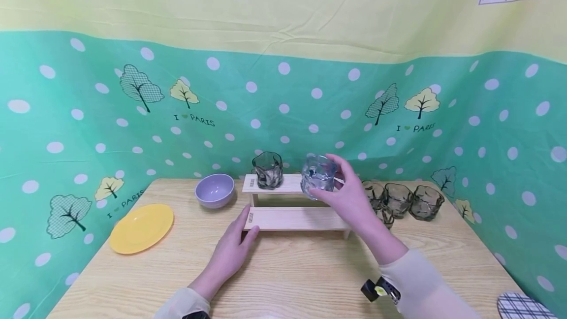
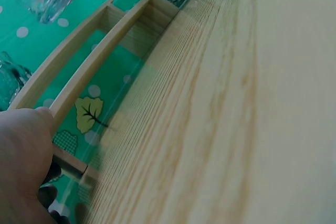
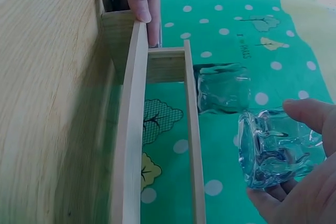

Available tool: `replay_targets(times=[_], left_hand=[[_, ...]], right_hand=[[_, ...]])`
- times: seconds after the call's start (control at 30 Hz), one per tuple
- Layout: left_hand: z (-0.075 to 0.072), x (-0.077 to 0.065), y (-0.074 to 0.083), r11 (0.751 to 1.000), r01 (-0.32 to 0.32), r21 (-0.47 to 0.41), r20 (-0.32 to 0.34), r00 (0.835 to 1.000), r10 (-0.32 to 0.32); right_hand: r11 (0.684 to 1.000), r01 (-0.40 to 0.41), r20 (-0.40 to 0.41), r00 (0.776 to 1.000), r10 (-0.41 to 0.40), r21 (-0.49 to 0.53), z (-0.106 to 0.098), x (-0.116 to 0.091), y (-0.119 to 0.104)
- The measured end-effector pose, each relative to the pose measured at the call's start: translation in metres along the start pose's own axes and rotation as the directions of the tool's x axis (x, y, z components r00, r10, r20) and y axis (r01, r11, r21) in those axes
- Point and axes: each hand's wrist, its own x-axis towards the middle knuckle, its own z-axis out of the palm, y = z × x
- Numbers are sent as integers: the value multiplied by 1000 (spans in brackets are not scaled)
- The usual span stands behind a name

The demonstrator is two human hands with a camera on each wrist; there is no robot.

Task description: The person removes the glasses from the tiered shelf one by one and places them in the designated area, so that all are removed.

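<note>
My right hand (image 1: 350, 196) holds a clear, slightly bluish glass (image 1: 318, 176) between thumb and fingers. In the right wrist view this glass (image 3: 275, 148) is apart from the upper step of a two-tier wooden rack (image 1: 292, 218). A smoky grey glass (image 1: 267, 170) stands upright on that step's left part. At the rack's left end, my left hand (image 1: 232, 240) grips the lower step. Its thumb lies along the front edge in the left wrist view, where the rack (image 2: 100, 59) runs away from the hand (image 2: 23, 161).
Several smoky brown glasses (image 1: 397, 200) stand right of the rack, partly behind my right forearm. A lilac bowl (image 1: 214, 191) and a yellow plate (image 1: 141, 229) are on the left of the wooden table (image 1: 283, 279). A checked cloth item (image 1: 522, 306) lies at the front right. Patterned fabric hangs behind.
</note>
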Motion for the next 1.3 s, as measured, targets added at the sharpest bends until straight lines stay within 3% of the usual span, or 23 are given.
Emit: replay_targets(times=[0.77,1.3], left_hand=[[-1,1,0,1000,7,-4,17,1000,-7],[-1,2,0,1000,19,-8,28,999,-19]], right_hand=[[994,-38,-51,998,33,-106,-66,-39,14],[981,-81,-132,990,58,-178,-113,-50,39]])
